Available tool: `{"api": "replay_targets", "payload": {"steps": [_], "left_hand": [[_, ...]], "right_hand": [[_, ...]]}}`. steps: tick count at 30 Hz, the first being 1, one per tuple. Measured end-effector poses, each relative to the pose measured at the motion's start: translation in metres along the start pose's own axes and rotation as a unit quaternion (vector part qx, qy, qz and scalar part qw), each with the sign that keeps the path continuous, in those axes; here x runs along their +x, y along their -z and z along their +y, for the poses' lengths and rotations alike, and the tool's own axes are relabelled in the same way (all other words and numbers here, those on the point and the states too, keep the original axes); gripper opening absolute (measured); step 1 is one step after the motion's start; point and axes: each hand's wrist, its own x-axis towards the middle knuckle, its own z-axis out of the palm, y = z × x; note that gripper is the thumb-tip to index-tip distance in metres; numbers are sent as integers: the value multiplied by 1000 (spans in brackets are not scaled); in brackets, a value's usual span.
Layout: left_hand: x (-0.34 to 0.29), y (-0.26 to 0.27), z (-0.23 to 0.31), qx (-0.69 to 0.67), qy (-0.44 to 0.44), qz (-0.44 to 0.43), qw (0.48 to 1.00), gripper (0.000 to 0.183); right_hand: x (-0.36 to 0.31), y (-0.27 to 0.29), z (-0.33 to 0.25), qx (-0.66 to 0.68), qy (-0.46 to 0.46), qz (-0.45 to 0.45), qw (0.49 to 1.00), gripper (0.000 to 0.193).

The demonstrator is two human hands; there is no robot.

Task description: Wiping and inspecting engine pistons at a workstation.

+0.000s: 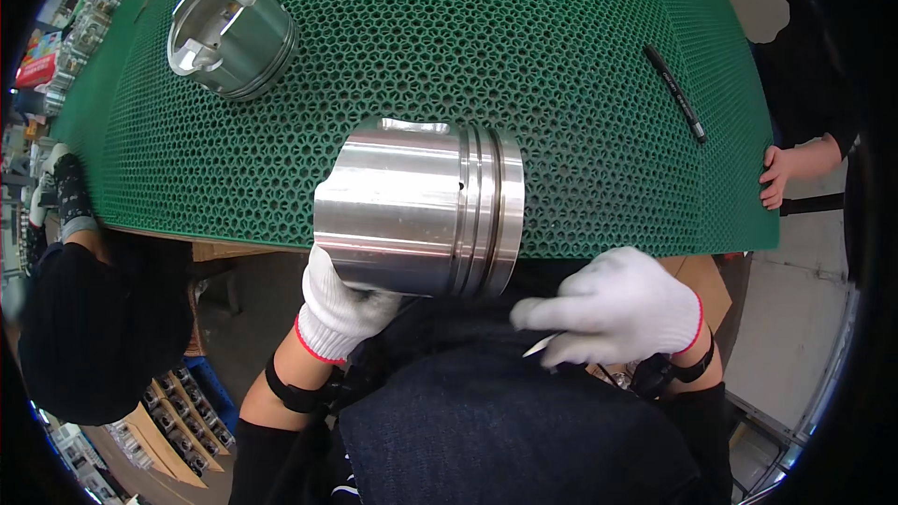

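- Two pistons are in view: one polished metal piston [418, 209] that I hold on its side above the near edge of the green honeycomb mat [580, 84], and a second piston [232, 33] resting on the mat at the far left, well apart.
- My left hand [341, 304], in a white glove, cups the held piston from below at its skirt end, fingers closed against the metal.
- My right hand [622, 307], also gloved, is curled loosely below the piston's grooved crown and pinches something thin and pale [543, 346]; I cannot tell what it is.
- Only one hand bears the piston, so I judge the smooth metal could slip off the glove and drop toward my lap or the mat edge.
- Another person's hand [774, 178] rests on the mat's right edge, near a black marker [675, 93]; a falling piston could roll that way.
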Motion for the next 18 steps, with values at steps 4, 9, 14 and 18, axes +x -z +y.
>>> {"api": "replay_targets", "payload": {"steps": [4,9,14,18], "left_hand": [[5,3,0,-1,-31,-25,999,22],[6,3,0,20,-33,67,997,41],[65,3,36,-367,198,23,909,31],[60,-12,33,-812,295,50,501,37]], "right_hand": [[-22,-11,25,50,-71,216,973,27],[-23,-19,41,115,-180,268,939,27],[-25,-22,44,182,-218,300,911,29],[-30,-26,46,160,-205,308,915,27]]}}
